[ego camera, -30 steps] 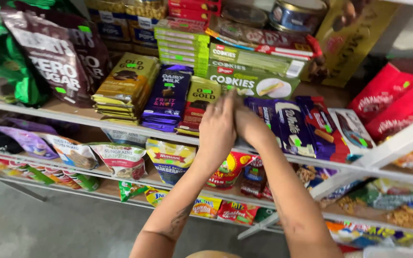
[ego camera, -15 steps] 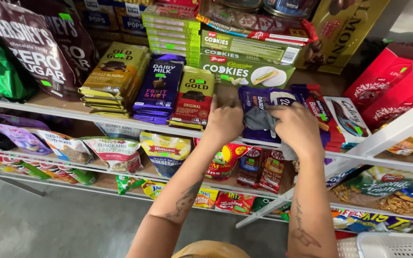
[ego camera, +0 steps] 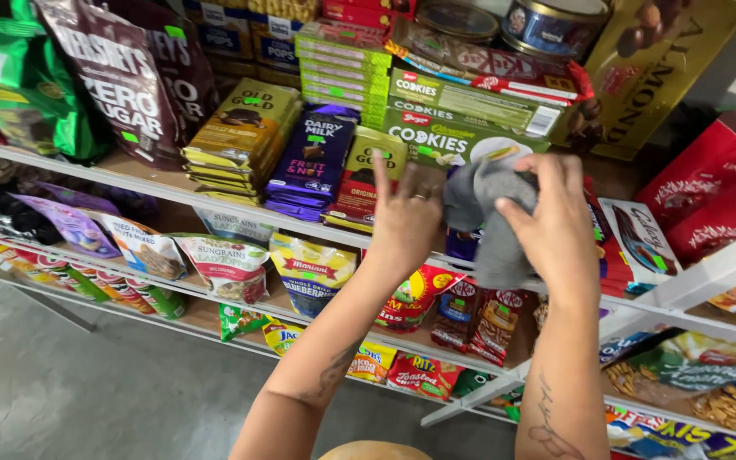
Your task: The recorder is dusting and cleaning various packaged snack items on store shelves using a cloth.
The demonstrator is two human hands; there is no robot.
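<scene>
A crumpled grey cloth (ego camera: 489, 217) is held up in front of a shop shelf. My right hand (ego camera: 555, 226) grips it from the right. My left hand (ego camera: 404, 220) is beside it on the left, fingers spread upward, fingertips touching the cloth's edge; a ring shows on one finger. Behind the hands lie purple chocolate bars (ego camera: 313, 162) and a red-and-green bar stack (ego camera: 361, 179) on the white shelf (ego camera: 215, 203). Green cookie boxes (ego camera: 453, 128) are stacked just above the cloth.
Large brown candy bags (ego camera: 121, 77) and green bags (ego camera: 19, 77) hang at upper left. Gold chocolate bars (ego camera: 236, 136) lie left of the purple ones. Red packs (ego camera: 709, 187) sit at right. Snack pouches (ego camera: 232, 264) fill the lower shelf above the grey floor (ego camera: 87, 383).
Both hands were on the blue packs on the shelf a second ago. They have since lifted away, and the grey cloth now shows bunched in my right hand.
</scene>
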